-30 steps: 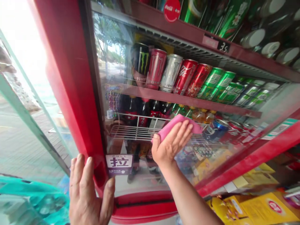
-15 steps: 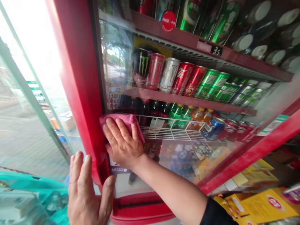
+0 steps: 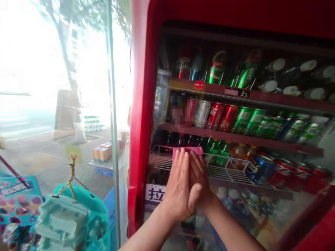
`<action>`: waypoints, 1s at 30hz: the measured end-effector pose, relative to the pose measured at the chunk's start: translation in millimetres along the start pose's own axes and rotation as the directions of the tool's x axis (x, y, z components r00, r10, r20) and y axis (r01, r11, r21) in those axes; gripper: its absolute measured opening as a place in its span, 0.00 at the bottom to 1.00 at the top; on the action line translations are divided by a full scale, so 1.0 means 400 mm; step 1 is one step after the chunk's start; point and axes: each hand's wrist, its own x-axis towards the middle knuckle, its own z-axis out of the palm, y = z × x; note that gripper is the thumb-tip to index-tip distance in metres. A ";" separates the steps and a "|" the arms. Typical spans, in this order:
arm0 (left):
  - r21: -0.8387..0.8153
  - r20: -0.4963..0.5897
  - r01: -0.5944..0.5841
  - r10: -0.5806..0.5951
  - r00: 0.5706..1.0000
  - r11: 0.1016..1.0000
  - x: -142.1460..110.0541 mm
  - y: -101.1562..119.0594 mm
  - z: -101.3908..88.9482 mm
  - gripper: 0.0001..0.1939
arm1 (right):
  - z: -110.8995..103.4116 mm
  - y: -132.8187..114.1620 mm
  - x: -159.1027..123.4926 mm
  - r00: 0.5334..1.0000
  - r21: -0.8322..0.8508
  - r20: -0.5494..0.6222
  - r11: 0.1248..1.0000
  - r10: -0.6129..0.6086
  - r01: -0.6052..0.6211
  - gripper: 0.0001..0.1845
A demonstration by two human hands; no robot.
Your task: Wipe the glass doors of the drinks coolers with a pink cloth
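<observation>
A pink cloth [image 3: 187, 150] is pressed against the glass door [image 3: 261, 195] of a red drinks fridge [image 3: 140, 104]. My right hand [image 3: 202, 176] lies flat on the glass and holds the cloth under its fingertips. My left hand [image 3: 179, 190] lies flat too, fingers stretched out, partly over my right hand, with its fingertips at the cloth's lower edge. Only the cloth's top strip shows. A white pull label [image 3: 155, 192] sits just left of my hands.
Behind the glass are shelves of cans [image 3: 230, 118] and bottles [image 3: 220, 148], and a wire rack [image 3: 230, 172]. Left of the fridge is a glass shopfront pane [image 3: 112, 115] with the street beyond. Teal packaged goods [image 3: 70, 219] hang at the lower left.
My view has pulled back and levelled out. My left hand left the door's red edge and came over my right hand. My right hand slid the cloth right, away from the frame.
</observation>
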 end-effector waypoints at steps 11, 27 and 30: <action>0.240 -0.226 -0.145 0.200 0.953 0.960 0.370 -0.117 -0.160 0.45 | 0.009 0.074 0.455 0.982 0.343 -0.184 0.933 -0.047 0.109 0.27; 0.774 -0.131 0.033 0.109 0.985 0.633 -0.061 -0.174 -0.051 0.46 | -0.171 -0.110 -0.021 0.982 0.492 -0.013 0.856 0.189 -0.158 0.13; 0.787 -0.115 -0.012 0.166 0.979 0.617 -0.084 -0.190 -0.050 0.47 | -0.144 -0.089 -0.095 0.983 0.475 0.021 0.863 0.184 -0.172 0.13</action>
